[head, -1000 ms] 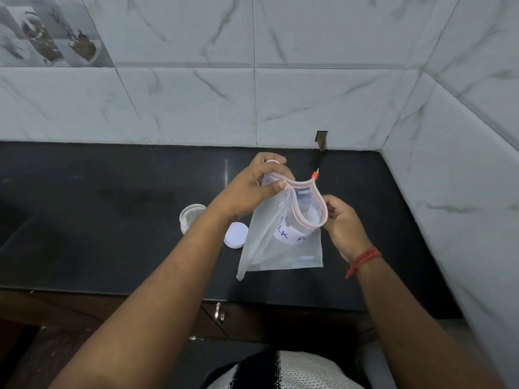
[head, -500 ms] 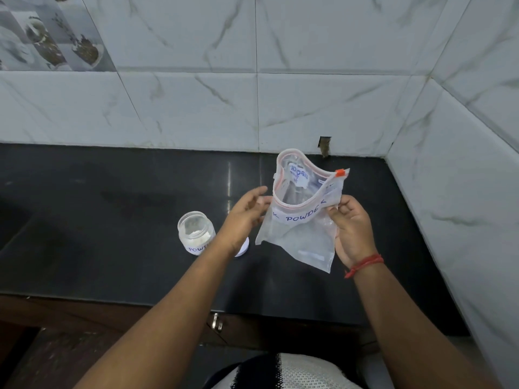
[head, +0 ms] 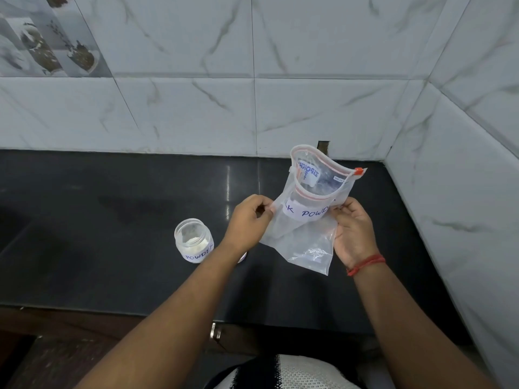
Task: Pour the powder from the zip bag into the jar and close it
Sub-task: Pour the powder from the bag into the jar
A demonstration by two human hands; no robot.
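Observation:
A clear zip bag (head: 310,220) with a red zip track, an orange slider and a label reading "POWDER" hangs above the black counter, its mouth gaping open upward. My left hand (head: 248,220) pinches its left edge and my right hand (head: 352,230) grips its right edge. Only a little white residue shows at the bag's bottom. Left of my left wrist stands a small clear jar (head: 193,240), open, with white powder inside and a "POWDER" label. Its white lid (head: 243,258) lies flat behind my left wrist, mostly hidden.
The black counter (head: 112,220) ends at tiled walls behind and on the right, forming a corner. Its front edge runs above a wooden cabinet with a metal handle (head: 215,331).
The bag went from being held low in front of the jar to raised and spread upright. My left hand let go of the zip rim and now pinches the bag's left side.

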